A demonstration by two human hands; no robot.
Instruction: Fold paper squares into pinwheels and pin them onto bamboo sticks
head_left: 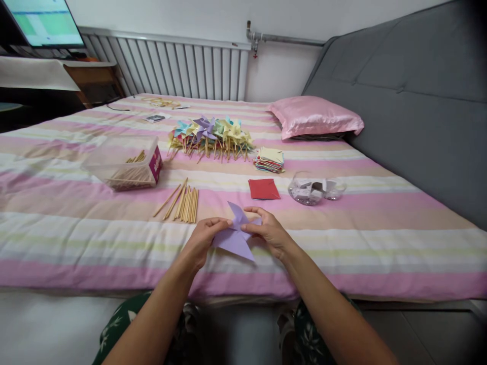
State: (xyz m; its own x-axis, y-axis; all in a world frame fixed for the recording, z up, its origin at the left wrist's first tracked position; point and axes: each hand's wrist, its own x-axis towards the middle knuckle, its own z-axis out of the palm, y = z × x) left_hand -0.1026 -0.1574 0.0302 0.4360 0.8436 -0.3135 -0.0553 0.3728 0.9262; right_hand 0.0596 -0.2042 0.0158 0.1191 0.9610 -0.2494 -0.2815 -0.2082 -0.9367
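My left hand (203,238) and my right hand (268,230) both pinch a lilac paper pinwheel (236,238) over the near edge of the striped bed (76,243). Its folded points stick up and out between my fingers. Just beyond my hands lie a loose row of wooden sticks (182,203) and a red paper square (264,189). A clear bowl (306,191) with small pieces in it sits to the right.
A heap of finished paper pinwheels on sticks (211,134) lies mid-bed, with a stack of coloured paper squares (270,159) beside it. A clear box of sticks (125,165) stands at left. A pink pillow (314,116), grey headboard (418,101), radiator (171,66) and screen (43,23) ring the bed.
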